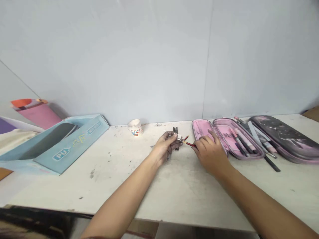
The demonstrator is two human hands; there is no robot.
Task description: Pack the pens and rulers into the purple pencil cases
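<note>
1. A scuffed white work table (179, 196) fills the lower part of the view, marked with dark smudges, and the person's bare forearms reach across its front edge.
2. The left hand (163, 147) is closed, with its fingers and thumb pinching a small white piece (178, 136), possibly an eraser or sharpener; the pictures do not settle which.
3. The right hand (210, 154) is closed around a red pencil (189, 144), whose sharpened tip points left, just beside the white piece. A short red stub (186, 138) sticks out to the right of the white piece, but its link to that piece is hard to make out.
4. Dark pencils (175, 131) stand up behind the left hand, partly hidden by it.
5. An open pink pencil case (203, 130) lies just beyond the right hand, holding several pens and pencils, with its dark marbled lid (284, 136) to the right.
6. A small paper cup (135, 127) sits near the back of the table, left of the hands.
7. A pale blue box (83, 139) with printed lettering lies open at the far left.
8. A plain pale wall (149, 59) rises behind the table.
</note>
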